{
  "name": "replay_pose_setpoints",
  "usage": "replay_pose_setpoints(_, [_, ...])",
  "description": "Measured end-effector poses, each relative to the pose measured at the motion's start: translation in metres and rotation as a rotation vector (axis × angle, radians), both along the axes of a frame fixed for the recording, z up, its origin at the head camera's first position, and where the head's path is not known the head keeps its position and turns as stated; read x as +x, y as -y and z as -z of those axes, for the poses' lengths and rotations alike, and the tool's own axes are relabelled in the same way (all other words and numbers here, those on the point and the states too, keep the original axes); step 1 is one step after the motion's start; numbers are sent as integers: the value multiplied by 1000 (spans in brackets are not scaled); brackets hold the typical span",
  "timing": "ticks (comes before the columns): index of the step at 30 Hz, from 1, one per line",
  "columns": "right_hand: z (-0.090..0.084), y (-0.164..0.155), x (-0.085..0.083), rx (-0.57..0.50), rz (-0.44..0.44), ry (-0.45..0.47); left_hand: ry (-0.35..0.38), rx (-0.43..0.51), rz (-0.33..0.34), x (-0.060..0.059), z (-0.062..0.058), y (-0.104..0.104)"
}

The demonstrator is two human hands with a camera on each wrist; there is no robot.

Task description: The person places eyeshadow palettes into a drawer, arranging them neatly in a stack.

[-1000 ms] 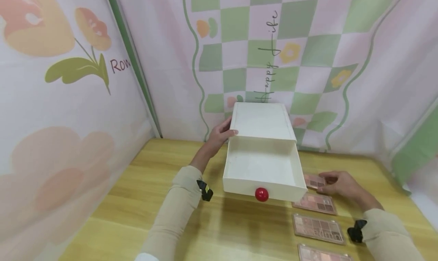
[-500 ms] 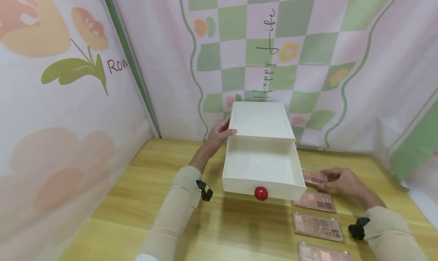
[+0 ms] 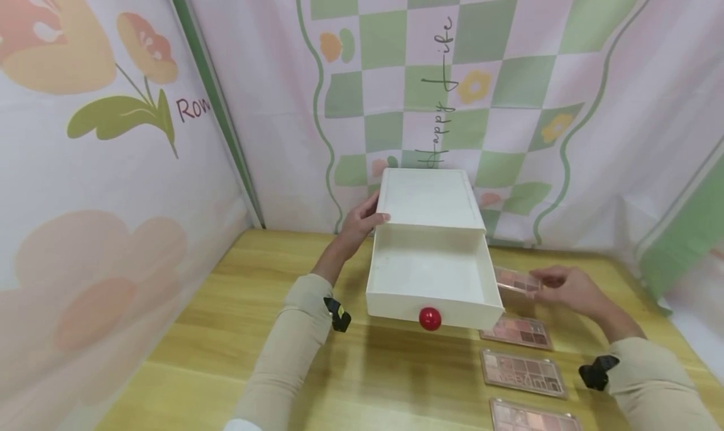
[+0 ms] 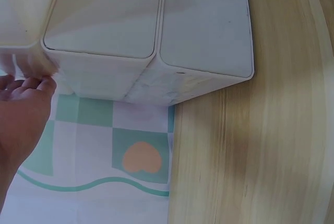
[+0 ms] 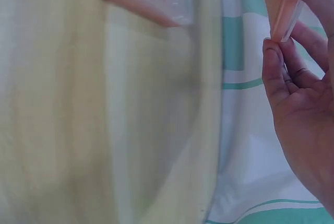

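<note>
A white drawer cabinet (image 3: 430, 198) stands against the back curtain. Its top drawer (image 3: 427, 274), with a red round knob (image 3: 430, 318), is pulled out and has nothing inside. My left hand (image 3: 359, 225) rests against the cabinet's left side, thumb at the front edge of the top; in the left wrist view the fingertips press on that side. To the right of the drawer, my right hand (image 3: 571, 288) pinches an eyeshadow palette (image 3: 517, 281) by its end. The right wrist view shows this palette (image 5: 283, 18) raised off the table, between thumb and fingers.
Several more eyeshadow palettes lie in a column on the wooden table (image 3: 215, 330), including one palette (image 3: 523, 373) near the right forearm. Lower closed drawers (image 4: 104, 15) show in the left wrist view. A printed curtain (image 3: 271, 104) closes off the back and left.
My right hand has lifted the palette from the table and moved it up and back a little. The left hand and the cabinet have stayed in place.
</note>
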State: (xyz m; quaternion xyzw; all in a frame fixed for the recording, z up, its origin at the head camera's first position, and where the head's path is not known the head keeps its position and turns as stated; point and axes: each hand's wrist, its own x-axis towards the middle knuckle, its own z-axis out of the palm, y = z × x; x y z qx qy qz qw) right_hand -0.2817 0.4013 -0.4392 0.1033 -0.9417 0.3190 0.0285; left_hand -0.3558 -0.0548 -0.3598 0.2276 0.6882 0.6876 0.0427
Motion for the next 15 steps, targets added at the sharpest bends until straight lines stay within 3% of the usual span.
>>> replay_pose_setpoints(8, [-18,-2,3,13,26,3,-8,-37,-25,0,1,0])
replay_pose_setpoints(15, [-33,0,5,1,18,-53,-19,-28,-29,0,1,0])
